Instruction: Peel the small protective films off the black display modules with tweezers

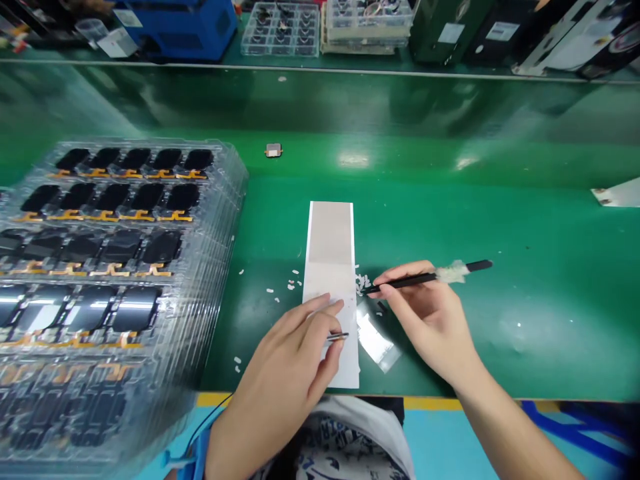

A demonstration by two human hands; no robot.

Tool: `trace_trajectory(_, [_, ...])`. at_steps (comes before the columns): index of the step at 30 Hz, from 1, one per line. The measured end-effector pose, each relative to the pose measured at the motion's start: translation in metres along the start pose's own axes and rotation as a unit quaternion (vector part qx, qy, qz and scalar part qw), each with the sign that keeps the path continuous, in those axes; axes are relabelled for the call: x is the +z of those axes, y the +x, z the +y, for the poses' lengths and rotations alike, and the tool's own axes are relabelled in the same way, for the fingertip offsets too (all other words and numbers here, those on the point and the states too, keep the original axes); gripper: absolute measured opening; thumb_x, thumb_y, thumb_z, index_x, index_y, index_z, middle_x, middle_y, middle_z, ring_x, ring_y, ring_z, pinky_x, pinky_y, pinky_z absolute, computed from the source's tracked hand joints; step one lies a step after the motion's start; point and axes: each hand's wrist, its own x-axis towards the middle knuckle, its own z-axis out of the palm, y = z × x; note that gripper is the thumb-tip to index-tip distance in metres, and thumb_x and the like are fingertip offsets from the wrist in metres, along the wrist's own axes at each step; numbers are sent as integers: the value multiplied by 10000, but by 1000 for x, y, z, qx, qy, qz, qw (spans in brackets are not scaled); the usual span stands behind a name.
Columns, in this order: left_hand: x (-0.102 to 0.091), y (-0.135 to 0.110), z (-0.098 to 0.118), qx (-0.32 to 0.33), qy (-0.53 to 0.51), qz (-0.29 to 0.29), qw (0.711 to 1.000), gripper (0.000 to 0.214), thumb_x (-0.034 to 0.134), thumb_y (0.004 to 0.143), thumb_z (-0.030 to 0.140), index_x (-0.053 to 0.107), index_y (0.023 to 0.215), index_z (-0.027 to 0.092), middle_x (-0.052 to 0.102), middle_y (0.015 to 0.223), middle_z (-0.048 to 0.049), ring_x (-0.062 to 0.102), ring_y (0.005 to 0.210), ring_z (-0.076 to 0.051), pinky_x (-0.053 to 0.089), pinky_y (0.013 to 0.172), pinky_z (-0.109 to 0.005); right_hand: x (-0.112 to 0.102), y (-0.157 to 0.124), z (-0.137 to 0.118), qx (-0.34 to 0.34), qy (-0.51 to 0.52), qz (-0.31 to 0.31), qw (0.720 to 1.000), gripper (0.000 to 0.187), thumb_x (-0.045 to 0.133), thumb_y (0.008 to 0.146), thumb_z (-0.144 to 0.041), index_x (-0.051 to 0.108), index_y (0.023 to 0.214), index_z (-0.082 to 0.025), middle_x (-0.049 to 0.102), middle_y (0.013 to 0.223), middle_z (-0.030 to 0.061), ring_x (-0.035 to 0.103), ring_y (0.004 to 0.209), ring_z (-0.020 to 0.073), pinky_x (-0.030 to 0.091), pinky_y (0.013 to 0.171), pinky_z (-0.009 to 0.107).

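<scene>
My left hand (295, 360) rests on the lower part of a long white paper strip (331, 247) on the green mat, its thumb and fingers pinched on a small thin metallic part (338, 337). My right hand (425, 317) holds black tweezers (425, 277) like a pen, the tip at a cluster of small white bits (361, 281) by the strip's right edge. A wad of white residue (453, 272) clings to the tweezers' shaft. A clear film piece (377, 340) lies between my hands.
A stack of clear plastic trays (100, 267) with several black components on orange flex cables fills the left. A small tan part (273, 151) lies farther back. More clear trays (280, 30), a blue bin (180, 27) and dark boxes line the far edge. White scraps (280, 290) dot the mat.
</scene>
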Motion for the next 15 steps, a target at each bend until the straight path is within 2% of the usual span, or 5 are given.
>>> trace_trajectory(6, [-5,-11,-1,3,47,-27,999,84,446,973,136,481,997,209,631,1327,-145,548,1295,-279,545,977,-482,15,2,0,36,-34,10,999,51,654,880,-213,644,907,-171,664,903,38,716,751,120,609,674,218])
trace_trajectory(12, [-3,-7,-9,1,64,-41,997,96,459,963,134,495,1023,199,641,1317,-159,565,1279,-304,554,953,-520,32,-1,4,49,-51,-23,997,116,653,884,-249,613,949,-162,695,928,63,736,776,142,626,718,254])
trace_trajectory(15, [-4,-6,-10,18,72,-45,996,94,463,956,119,513,1002,184,654,1303,-165,578,1265,-322,566,922,-515,38,0,7,58,-45,-16,997,139,658,881,-268,593,955,-168,713,879,60,745,756,155,635,703,263])
